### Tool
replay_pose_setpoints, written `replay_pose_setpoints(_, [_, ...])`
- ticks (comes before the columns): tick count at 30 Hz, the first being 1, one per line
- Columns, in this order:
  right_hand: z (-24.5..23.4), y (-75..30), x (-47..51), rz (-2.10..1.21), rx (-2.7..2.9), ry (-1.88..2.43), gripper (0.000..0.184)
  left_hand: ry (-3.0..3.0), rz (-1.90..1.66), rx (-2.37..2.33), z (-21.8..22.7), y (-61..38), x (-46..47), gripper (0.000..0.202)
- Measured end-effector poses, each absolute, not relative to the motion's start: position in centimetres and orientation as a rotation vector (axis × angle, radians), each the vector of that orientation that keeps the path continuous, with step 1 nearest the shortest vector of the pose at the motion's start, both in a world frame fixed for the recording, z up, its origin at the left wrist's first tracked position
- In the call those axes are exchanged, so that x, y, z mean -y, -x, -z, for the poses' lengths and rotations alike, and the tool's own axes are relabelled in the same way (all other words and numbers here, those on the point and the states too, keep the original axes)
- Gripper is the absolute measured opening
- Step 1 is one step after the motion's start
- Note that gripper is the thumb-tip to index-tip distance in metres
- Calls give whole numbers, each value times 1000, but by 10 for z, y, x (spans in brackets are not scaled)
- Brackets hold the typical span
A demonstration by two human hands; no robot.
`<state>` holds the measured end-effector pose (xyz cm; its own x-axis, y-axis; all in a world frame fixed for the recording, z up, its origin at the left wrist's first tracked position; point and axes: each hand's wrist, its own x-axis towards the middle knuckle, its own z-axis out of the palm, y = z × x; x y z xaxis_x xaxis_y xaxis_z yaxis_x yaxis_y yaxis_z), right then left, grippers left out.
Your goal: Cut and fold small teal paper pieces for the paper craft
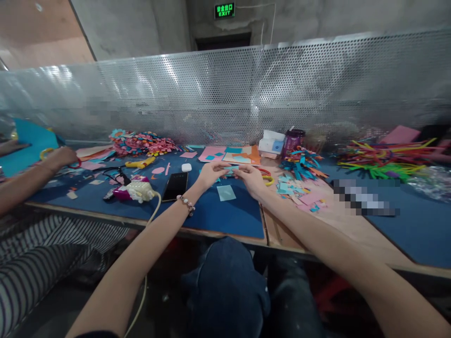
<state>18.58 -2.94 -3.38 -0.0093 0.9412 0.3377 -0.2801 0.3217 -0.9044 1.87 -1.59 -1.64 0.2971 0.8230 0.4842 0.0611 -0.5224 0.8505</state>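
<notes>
My left hand [210, 174] and my right hand [249, 178] meet over the blue table mat, fingertips pinched on either end of a small light-blue piece of paper [231, 168]. The piece is thin and partly covered by my fingers. Just below them a pale blue square sheet [226, 193] lies flat on the mat. Beside my right hand, scissors with red and yellow handles [268, 179] lie partly hidden. Pink and orange sheets [243, 154] with blue scraps on them are behind my hands.
Left of my hands lie a black phone [175, 186], a white case [186, 167], a power strip [137, 190] and a yellow glue gun [140, 163]. Cut scraps [285, 185] lie at right. A co-worker's hand [62, 157] works at far left. A perforated metal screen [218, 89] stands behind.
</notes>
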Motion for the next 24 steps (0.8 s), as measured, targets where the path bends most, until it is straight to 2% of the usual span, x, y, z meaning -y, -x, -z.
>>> replay_pose_setpoints(6, [35,-184,26,-1066,1233,779,38,-1874,-1265,-822,17,-14,10,31])
replay_pose_setpoints(13, [34,-187,25,-1150,1409,801,35,-1906,-1247,-816,14,-13,11,28])
replay_pose_setpoints(20, [30,-192,33,-969,1568,978,38,-1977,-1215,-852,7,-14,19,25])
replay_pose_setpoints(24, [25,-196,33,-986,1586,997,38,-1992,-1209,-840,5,-14,18,26])
